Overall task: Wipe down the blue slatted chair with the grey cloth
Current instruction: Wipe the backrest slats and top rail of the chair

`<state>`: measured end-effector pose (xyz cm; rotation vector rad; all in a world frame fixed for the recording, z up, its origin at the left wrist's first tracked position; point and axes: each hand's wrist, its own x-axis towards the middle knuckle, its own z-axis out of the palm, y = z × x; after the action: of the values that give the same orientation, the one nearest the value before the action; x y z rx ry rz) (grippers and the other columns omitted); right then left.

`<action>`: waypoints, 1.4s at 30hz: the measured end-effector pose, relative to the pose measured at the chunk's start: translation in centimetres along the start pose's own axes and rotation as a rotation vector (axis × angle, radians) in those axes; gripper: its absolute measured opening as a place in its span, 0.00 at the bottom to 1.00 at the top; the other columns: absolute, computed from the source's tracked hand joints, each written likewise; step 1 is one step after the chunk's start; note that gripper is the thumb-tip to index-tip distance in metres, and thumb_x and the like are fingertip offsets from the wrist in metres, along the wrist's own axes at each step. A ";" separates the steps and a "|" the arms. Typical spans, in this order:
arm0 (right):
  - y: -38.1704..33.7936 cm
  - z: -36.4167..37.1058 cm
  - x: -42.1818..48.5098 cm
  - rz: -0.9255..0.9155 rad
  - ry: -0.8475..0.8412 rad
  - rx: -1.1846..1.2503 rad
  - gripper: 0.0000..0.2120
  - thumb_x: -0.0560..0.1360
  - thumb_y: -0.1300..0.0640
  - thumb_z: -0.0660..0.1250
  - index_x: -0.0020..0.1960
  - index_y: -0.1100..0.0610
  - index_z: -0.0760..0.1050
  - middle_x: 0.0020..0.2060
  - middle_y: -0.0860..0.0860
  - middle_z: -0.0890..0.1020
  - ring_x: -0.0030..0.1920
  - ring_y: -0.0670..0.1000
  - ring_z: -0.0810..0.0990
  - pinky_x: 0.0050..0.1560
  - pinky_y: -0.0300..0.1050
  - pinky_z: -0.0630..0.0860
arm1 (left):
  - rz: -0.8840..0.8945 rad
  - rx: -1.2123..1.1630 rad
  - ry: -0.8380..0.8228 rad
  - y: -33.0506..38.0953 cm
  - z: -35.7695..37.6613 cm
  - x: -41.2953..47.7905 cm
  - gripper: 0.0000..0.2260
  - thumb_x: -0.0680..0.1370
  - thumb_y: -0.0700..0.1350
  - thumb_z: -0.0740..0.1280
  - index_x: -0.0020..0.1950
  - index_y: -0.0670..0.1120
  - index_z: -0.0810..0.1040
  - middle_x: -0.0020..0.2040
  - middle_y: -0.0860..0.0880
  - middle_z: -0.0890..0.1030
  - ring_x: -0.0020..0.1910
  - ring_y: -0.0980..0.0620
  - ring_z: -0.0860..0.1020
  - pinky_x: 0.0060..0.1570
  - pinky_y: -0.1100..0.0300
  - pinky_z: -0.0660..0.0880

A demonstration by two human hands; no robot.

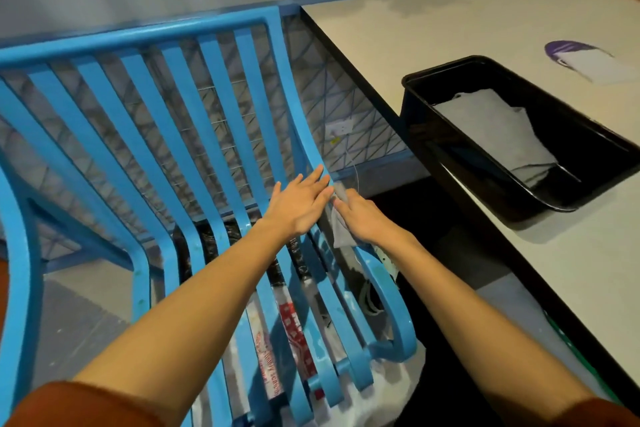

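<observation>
Chair: one blue slatted metal chair (138, 37) fills the left and middle of the view. At least six slats run between its two side rails, curving from the back down into the seat.
Worktop: one off-white worktop (450, 21) with a dark edge stands just beside the chair on its right.
Tray: one black rectangular plastic tray (446, 163) sits on the worktop, with one corner over the near edge.
Under the seat: white plastic wrapping with red print (294, 326) shows through the slats; how many pieces cannot be told.
Hands: two, both at the bend of the seat by the right side rail, their fingertips almost touching.
Left hand (298, 204): fingers straight and spread wide, flat on the slats, holding nothing.
Right hand (363, 218): grips the crumpled grey cloth (343, 236) and presses it on the right side rail.
Cloths: two; the second, a flat grey cloth (495, 128), lies inside the tray.
Print: one purple-and-white mark (581, 57) on the worktop beyond the tray.
Socket: one white wall socket (341, 128) behind the chair's right rail.
</observation>
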<state>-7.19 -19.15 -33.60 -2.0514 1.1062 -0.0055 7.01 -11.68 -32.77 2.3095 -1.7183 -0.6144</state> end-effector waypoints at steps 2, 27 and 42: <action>0.8 0.2 -1.0 -0.006 -0.012 -0.015 0.22 0.83 0.46 0.51 0.70 0.59 0.65 0.65 0.61 0.73 0.62 0.62 0.73 0.59 0.53 0.71 | -0.007 -0.003 -0.007 0.1 0.1 0.0 0.25 0.83 0.61 0.45 0.80 0.57 0.55 0.80 0.60 0.47 0.80 0.46 0.50 0.74 0.34 0.46; 4.1 1.8 -8.4 -0.092 0.152 -0.035 0.16 0.83 0.44 0.51 0.61 0.54 0.66 0.46 0.57 0.81 0.44 0.57 0.80 0.45 0.59 0.78 | -0.009 0.012 -0.056 0.8 1.0 -0.3 0.30 0.83 0.58 0.52 0.81 0.53 0.43 0.78 0.62 0.34 0.70 0.46 0.71 0.57 0.46 0.74; 9.4 6.9 -18.5 -0.049 0.315 0.275 0.14 0.81 0.42 0.52 0.67 0.35 0.60 0.60 0.41 0.73 0.62 0.42 0.73 0.61 0.47 0.77 | 0.005 0.025 -0.029 0.8 1.6 -0.4 0.29 0.84 0.58 0.51 0.81 0.52 0.43 0.79 0.60 0.34 0.64 0.45 0.76 0.40 0.54 0.71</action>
<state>-22.82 -4.55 -38.06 -1.8670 1.1698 -0.4940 5.54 -11.36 -33.78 2.3241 -1.7536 -0.6327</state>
